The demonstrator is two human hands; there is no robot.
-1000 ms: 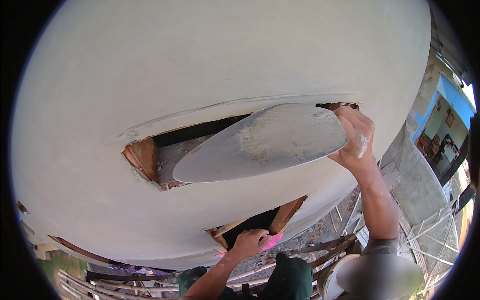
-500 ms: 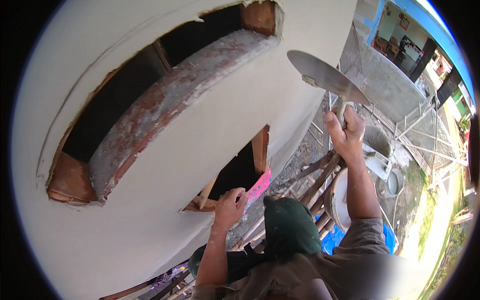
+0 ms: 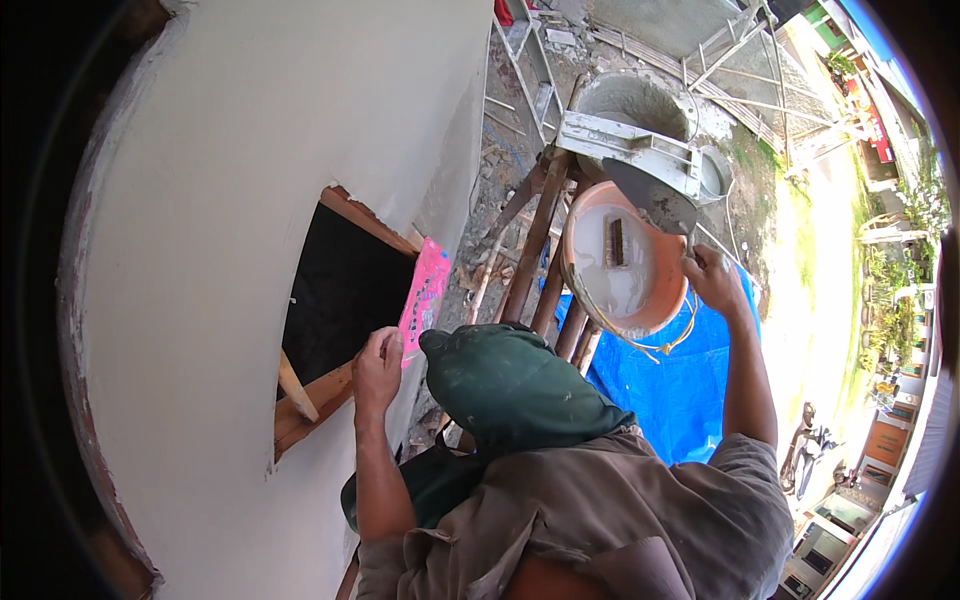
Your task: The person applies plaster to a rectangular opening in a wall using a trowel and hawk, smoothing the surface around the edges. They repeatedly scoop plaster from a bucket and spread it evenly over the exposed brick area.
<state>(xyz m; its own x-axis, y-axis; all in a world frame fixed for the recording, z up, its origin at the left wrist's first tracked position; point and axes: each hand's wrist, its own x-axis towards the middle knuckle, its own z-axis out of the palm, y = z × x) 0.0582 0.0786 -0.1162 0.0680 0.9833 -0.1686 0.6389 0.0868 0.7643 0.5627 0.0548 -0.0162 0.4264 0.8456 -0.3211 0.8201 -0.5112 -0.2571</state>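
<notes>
My right hand (image 3: 715,280) grips the handle of a steel trowel (image 3: 655,197), its grey blade above the far rim of an orange bucket (image 3: 667,290). Whitish liquid fills the bucket, and a brush (image 3: 615,243) lies in it. My left hand (image 3: 378,367) is at the lower edge of a window opening (image 3: 345,280) in the pale plastered wall (image 3: 230,200). Its fingers are curled beside a pink strip (image 3: 425,285) along that edge; what they grip is hidden.
Wooden poles (image 3: 535,240) run under the bucket. Beyond stand a large mortar-coated tub (image 3: 635,105), a long whitish frame (image 3: 630,145), a small pail (image 3: 714,172) and a ladder (image 3: 528,65). A blue tarp (image 3: 660,395) hangs below. My dark green head covering (image 3: 520,385) blocks part of the view.
My right hand has lowered the trowel from beside the wall to the bucket. The view has swung right and down, while my left hand stays beside the pink strip.
</notes>
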